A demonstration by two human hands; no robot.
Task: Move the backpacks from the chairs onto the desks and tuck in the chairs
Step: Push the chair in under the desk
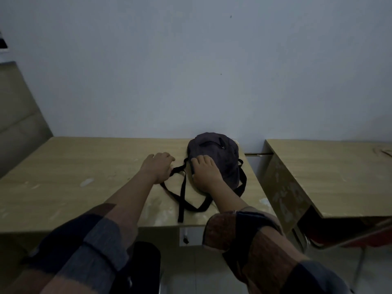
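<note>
A small dark backpack [220, 155] lies on the light wooden desk [84, 166], near its far right corner by the wall. Its black straps trail toward the desk's front edge. My right hand [204, 172] rests on the backpack's near side, fingers curled over the fabric. My left hand [158, 166] sits just left of the bag, palm down, touching the end of a strap; whether it grips the strap is hidden. The dark back of a chair [142, 266] shows below the desk's front edge, between my forearms.
A second wooden desk [331, 177] stands to the right across a narrow gap, with a red chair [350, 238] under it. A plain pale wall runs behind both desks. A padded beige panel [19, 124] leans at the left.
</note>
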